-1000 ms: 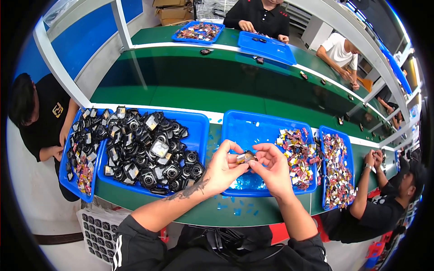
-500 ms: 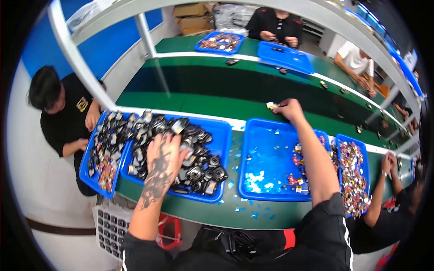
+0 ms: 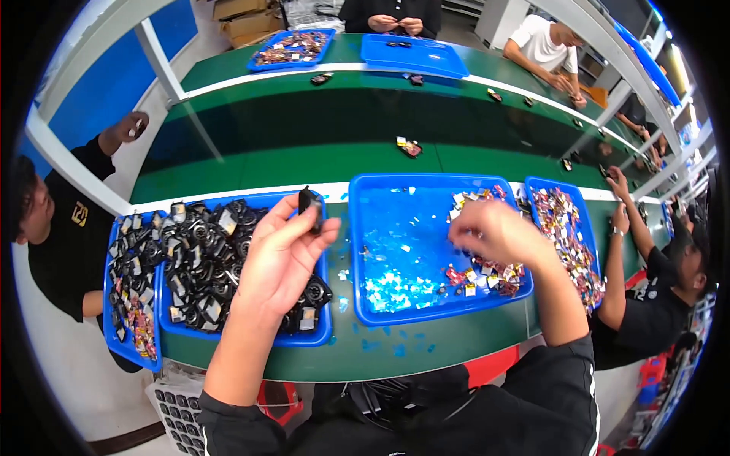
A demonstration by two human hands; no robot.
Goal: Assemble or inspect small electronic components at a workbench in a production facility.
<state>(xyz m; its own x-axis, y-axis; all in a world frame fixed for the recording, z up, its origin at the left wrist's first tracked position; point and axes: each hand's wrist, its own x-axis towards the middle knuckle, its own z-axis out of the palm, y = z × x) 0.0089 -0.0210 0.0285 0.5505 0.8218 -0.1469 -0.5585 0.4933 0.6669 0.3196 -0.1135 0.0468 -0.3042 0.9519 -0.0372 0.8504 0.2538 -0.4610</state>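
On a green worktop [image 3: 365, 357], the left hand [image 3: 285, 254] has lifted a black part [image 3: 309, 204], fingers gripping it, while the right hand [image 3: 498, 232], back from the belt, digs with curled fingers into the blue tray [image 3: 403, 311].

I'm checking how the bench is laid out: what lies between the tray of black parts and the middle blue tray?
In the head view, only a narrow strip of green bench separates the tray of black parts from the middle blue tray; a few pale scraps lie on it.
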